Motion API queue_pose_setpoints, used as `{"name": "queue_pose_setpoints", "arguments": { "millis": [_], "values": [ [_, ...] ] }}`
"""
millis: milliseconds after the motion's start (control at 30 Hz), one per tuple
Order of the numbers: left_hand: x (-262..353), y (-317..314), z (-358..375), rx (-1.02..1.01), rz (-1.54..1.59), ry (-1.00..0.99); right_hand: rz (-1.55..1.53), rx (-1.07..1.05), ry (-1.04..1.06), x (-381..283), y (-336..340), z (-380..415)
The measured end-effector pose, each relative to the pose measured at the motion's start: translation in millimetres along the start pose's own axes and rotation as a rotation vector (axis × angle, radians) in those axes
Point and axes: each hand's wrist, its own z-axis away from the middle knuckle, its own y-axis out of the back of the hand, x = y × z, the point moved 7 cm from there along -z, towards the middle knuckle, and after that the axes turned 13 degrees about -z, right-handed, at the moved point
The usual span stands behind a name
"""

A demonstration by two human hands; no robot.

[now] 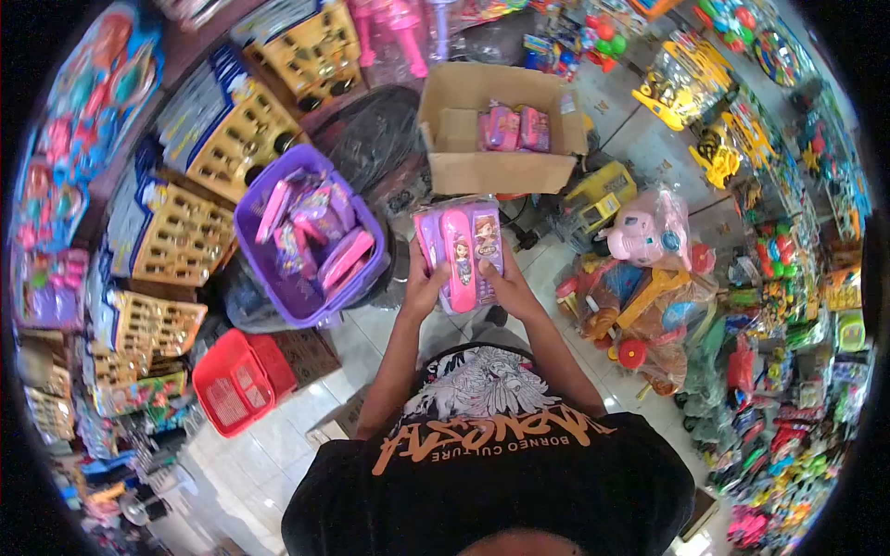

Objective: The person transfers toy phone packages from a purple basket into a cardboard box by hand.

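Hands (425, 286) grip package (461, 259); basket (264, 280), box (501, 173) hold packs (503, 128).

Lone head view, facing steeply down; shirt (491, 496) near, carton (501, 172) farther.

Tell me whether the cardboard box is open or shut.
Open. The cardboard box has no cover over its top, so its inside shows, with small pink packs in it.
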Motion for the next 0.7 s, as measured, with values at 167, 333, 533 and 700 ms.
{"name": "queue_pose_setpoints", "arguments": {
  "millis": [167, 333, 533, 700],
  "values": [
    [-8.1, -56.0, -48.4, -0.015, -0.064, 0.083, 0.015, 0.047, 0.086, -30.4, 64.7, -3.3],
    [-13.1, -111.4, -68.1, -0.068, -0.158, 0.192, 0.005, 0.265, 0.002, -35.7, 132.9, 1.0],
    [-35.8, -144.7, -79.8, -0.112, -0.043, 0.326, -0.004, 0.359, 0.047, -45.8, 175.8, -2.3],
    [-26.4, -160.8, -109.5, -0.089, -0.211, 0.208, -0.108, 0.413, 0.026, -44.3, 193.0, -12.7]
  ]
}}
